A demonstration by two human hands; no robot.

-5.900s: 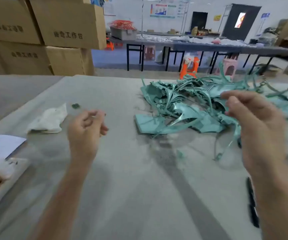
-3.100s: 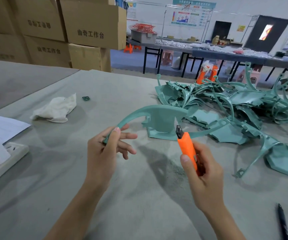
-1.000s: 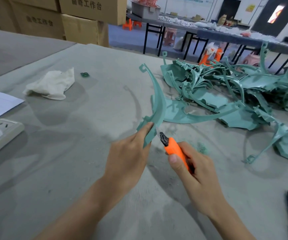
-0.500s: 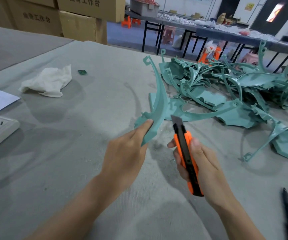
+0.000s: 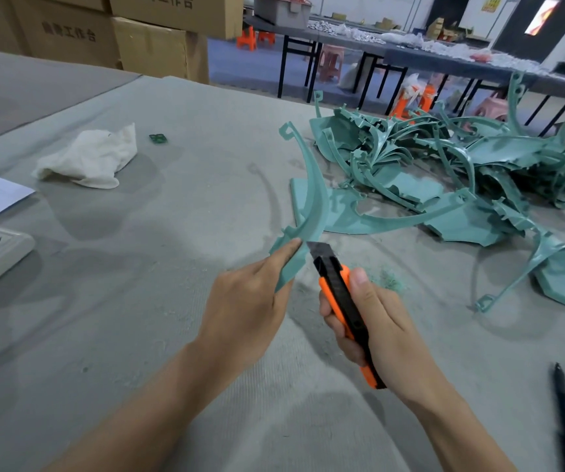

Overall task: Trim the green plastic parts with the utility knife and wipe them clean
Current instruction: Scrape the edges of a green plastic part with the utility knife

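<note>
left hand (image 5: 247,308): pinching the curved green part's (image 5: 315,199) lower end, off the table (image 5: 121,318)
right hand (image 5: 383,328): fist round the utility knife (image 5: 340,298), blade by its edge
tip: shallow strokes, away from fingers (image 5: 286,252)

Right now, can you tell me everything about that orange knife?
The utility knife has an orange, plastic-looking body with a black strip along its top. A short dark blade sticks out in front. The right hand grips it, thumb pressed to its side, holding it above the table, blade pointing up and away. The tip sits at the edge of the curved green part that the left hand holds; real contact is hard to tell.
</note>
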